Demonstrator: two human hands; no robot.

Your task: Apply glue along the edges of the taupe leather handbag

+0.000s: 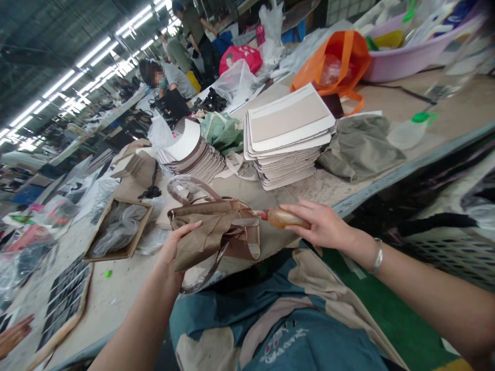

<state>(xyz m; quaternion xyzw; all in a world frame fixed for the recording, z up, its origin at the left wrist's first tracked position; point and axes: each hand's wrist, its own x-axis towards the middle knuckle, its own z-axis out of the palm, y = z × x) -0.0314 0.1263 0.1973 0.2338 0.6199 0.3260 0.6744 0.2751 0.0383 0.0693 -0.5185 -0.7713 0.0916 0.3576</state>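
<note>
Bag [216,232] clamped in left hand [176,252], bottle [284,217] in right hand [323,226], over table edge [386,178].

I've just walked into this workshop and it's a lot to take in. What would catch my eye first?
Front and centre, the left hand grips a folded tan bag, while the right hand holds a brown bottle with its red tip at the bag's edge. Just behind them on the table sits a tall stack of pale boards. A bright orange bag lies further back.

Factory hall: long worktables [386,185], stacked cut panels [288,136], strip lights [93,51].
</note>
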